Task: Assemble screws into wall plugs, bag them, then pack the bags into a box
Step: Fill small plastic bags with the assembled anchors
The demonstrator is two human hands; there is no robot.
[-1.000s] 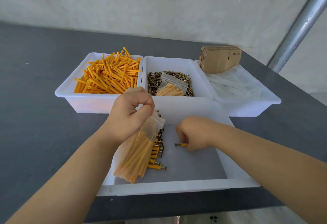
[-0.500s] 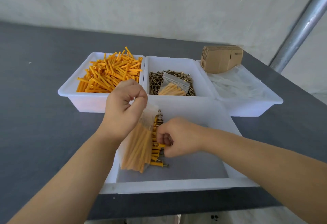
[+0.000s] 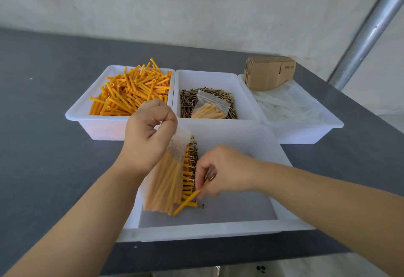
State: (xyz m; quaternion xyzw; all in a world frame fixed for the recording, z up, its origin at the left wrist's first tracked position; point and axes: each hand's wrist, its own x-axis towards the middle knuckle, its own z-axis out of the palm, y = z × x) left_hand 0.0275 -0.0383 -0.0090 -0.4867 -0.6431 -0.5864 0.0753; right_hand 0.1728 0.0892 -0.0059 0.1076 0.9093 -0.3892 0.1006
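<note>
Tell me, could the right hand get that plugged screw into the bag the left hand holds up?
Probably yes: the right hand pinches the plugged screw beside the bag, nothing between, though its mouth looks pinched.

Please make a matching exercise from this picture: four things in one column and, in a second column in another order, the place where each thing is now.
Things:
1. loose orange plugs
2. sealed bag
3. cardboard boxes
4. half-filled bag

Places:
A. held up by the left hand over the near tray
B. at the back of the right tray
C. in the left tray
D. lying on the screws in the middle tray

Pairs: 1-C, 2-D, 3-B, 4-A
</note>
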